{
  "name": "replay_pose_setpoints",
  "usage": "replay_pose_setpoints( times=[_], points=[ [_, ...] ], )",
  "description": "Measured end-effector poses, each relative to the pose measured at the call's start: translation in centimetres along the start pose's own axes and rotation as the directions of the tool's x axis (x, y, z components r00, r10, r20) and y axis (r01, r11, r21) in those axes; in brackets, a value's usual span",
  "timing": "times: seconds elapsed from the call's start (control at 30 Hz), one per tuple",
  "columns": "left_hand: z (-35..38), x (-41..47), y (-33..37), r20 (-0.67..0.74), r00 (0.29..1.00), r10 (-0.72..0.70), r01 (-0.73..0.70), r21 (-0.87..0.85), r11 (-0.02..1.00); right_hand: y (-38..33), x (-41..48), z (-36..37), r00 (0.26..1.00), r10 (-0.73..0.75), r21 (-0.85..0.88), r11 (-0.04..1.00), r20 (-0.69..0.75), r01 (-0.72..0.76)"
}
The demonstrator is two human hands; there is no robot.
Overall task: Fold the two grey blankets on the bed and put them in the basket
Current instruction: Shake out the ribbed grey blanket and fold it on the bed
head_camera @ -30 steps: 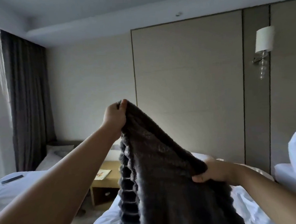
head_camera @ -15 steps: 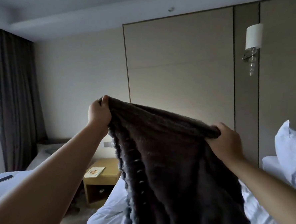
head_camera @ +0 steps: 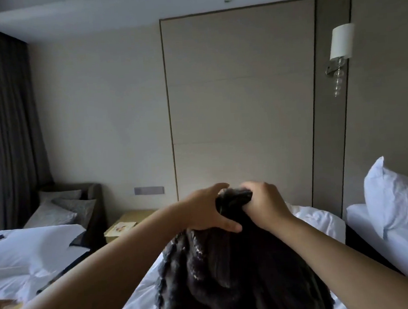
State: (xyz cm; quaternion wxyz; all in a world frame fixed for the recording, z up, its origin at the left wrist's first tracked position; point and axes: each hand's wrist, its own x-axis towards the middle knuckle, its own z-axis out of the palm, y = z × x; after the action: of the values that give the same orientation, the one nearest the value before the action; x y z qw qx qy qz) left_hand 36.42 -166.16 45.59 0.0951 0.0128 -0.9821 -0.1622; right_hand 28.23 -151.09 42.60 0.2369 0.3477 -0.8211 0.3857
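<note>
A dark grey, ribbed, fluffy blanket (head_camera: 229, 272) hangs doubled over the white bed (head_camera: 140, 299) in front of me. My right hand (head_camera: 264, 206) grips the bunched top corners of the blanket in a fist. Just beside it, my left hand (head_camera: 205, 212) has its fingers and thumb spread, touching the blanket's top next to the right fist. The two hands are almost in contact. Neither a second blanket nor a basket can be made out.
A wooden nightstand (head_camera: 121, 227) with a leaflet stands between this bed and another white bed (head_camera: 25, 256) on the left. White pillows (head_camera: 396, 197) lie on the right. A sofa with cushions (head_camera: 65, 205) sits by dark curtains (head_camera: 7, 118).
The hands held the blanket's top edge stretched apart; they have come together, lower. The right hand now holds both corners and the left hand has loosened its grip.
</note>
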Motion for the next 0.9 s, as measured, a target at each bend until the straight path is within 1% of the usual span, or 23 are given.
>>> replay_pose_setpoints(
  times=[0.07,0.13,0.17,0.2,0.23,0.27,0.33,0.37,0.43,0.5,0.53,0.57,0.6,0.63,0.67,0.7,0.73,0.77,0.8,0.83,0.87,0.9],
  points=[
    [2.0,0.5,1.1,-0.014,0.999,0.029,-0.027,0.135,0.991,-1.3,-0.2,0.4,0.997,-0.066,0.042,0.997,-0.047,0.068],
    [2.5,0.6,1.0,-0.112,0.992,0.052,-0.030,0.184,0.982,-1.3,-0.4,0.4,0.996,-0.078,0.052,0.995,-0.044,0.080],
    [2.4,0.7,0.4,-0.185,0.981,0.056,-0.027,0.154,0.988,-0.8,-0.5,0.3,0.999,-0.037,0.072,0.997,0.008,0.037],
    [2.1,0.6,-0.3,-0.247,0.968,0.046,-0.024,0.090,0.996,0.0,-0.6,0.2,0.994,0.028,0.095,0.995,0.105,-0.038],
    [1.7,0.5,-1.0,-0.293,0.956,0.028,-0.023,0.021,1.000,0.9,-0.8,0.1,0.968,0.090,0.115,0.986,0.234,-0.120],
    [1.4,0.4,-1.5,-0.325,0.946,0.018,-0.026,-0.022,0.999,2.0,-1.1,0.1,0.918,0.132,0.127,0.973,0.374,-0.191],
    [1.1,0.5,-2.4,-0.376,0.927,0.017,-0.043,-0.059,0.997,4.4,-2.3,0.4,0.764,0.164,0.124,0.945,0.624,-0.304],
    [0.9,0.5,-2.9,-0.405,0.914,0.021,-0.056,-0.074,0.996,5.5,-3.2,0.7,0.683,0.184,0.099,0.930,0.707,-0.353],
    [0.5,0.7,-3.7,-0.455,0.890,0.030,-0.077,-0.084,0.993,8.0,-4.9,1.3,0.530,0.241,0.005,0.908,0.813,-0.420],
    [-0.3,0.9,-4.7,-0.488,0.872,0.037,-0.075,-0.059,0.995,10.2,-6.4,1.6,0.324,0.340,-0.184,0.884,0.883,-0.429],
    [-0.8,1.0,-5.3,-0.488,0.872,0.046,-0.075,-0.040,0.996,11.1,-6.6,1.4,0.232,0.400,-0.282,0.865,0.887,-0.414],
    [-1.4,1.2,-5.8,-0.475,0.877,0.070,-0.086,-0.012,0.996,11.8,-6.4,0.9,0.194,0.455,-0.353,0.845,0.869,-0.403],
    [-2.2,1.5,-6.2,-0.455,0.883,0.113,-0.109,0.033,0.993,12.2,-5.5,0.0,0.267,0.508,-0.402,0.840,0.819,-0.366],
    [-3.0,2.0,-6.7,-0.442,0.881,0.169,-0.146,0.086,0.986,12.4,-4.2,-1.2,0.445,0.523,-0.409,0.851,0.727,-0.330],
    [-3.8,2.5,-7.3,-0.451,0.865,0.218,-0.179,0.128,0.976,12.4,-2.7,-2.5,0.689,0.486,-0.371,0.870,0.538,-0.324],
    [-4.5,3.1,-7.9,-0.496,0.834,0.240,-0.191,0.148,0.970,12.6,-1.1,-3.8,0.881,0.410,-0.313,0.890,0.237,-0.330],
    [-4.9,3.5,-8.6,-0.570,0.793,0.216,-0.174,0.128,0.976,12.4,0.2,-5.0,0.927,0.356,-0.204,0.905,-0.118,-0.373],
    [-4.9,3.8,-9.3,-0.658,0.740,0.139,-0.130,0.063,0.989,12.4,1.1,-6.1,0.860,0.308,-0.097,0.921,-0.407,-0.376],
    [-4.7,4.0,-10.1,-0.726,0.687,0.030,-0.076,-0.030,0.997,12.6,1.6,-6.9,0.767,0.304,-0.011,0.927,-0.565,-0.376],
    [-4.1,4.0,-10.8,-0.749,0.658,-0.081,-0.013,-0.120,0.993,12.6,1.5,-7.2,0.736,0.342,0.031,0.916,-0.584,-0.401],
    [-3.1,3.7,-11.6,-0.708,0.684,-0.176,0.065,-0.181,0.981,12.7,1.1,-7.0,0.777,0.383,-0.002,0.896,-0.499,-0.443],
    [-1.8,3.4,-12.3,-0.587,0.767,-0.260,0.184,-0.186,0.965,13.1,0.4,-6.6,0.850,0.430,-0.150,0.860,-0.303,-0.489]
  ],
)
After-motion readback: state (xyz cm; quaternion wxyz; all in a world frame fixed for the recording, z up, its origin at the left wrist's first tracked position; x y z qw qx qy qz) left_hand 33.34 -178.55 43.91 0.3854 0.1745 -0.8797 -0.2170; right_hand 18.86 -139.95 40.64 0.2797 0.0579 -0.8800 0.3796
